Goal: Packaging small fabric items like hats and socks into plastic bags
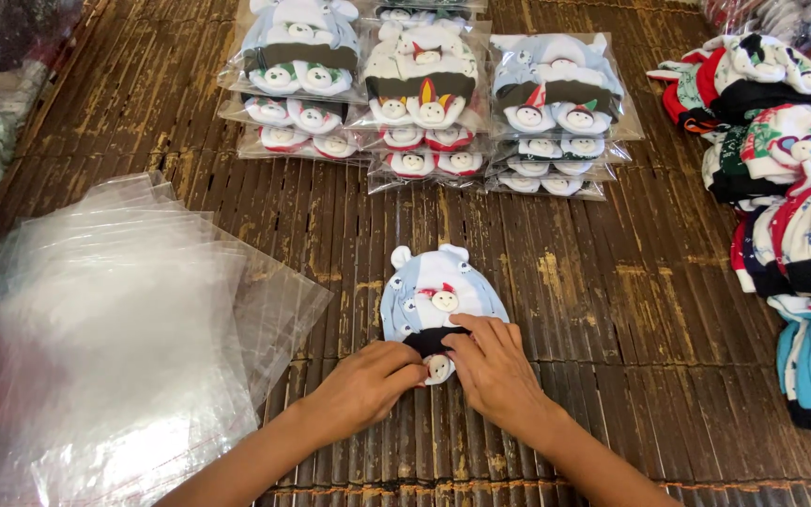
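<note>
A small light-blue baby hat set [438, 296] with round ears, a white bear face and a black band lies flat on the brown bamboo mat [593, 310]. My left hand [368, 383] and my right hand [492, 364] meet at its near end, fingers pinching the black band and a small white bear-faced piece there. Both hands press on the fabric from either side.
A loose stack of clear plastic bags [105, 338] lies at the left. Three piles of bagged hat sets [424, 94] sit at the far middle. Unbagged colourful hats [790, 216] are piled along the right edge.
</note>
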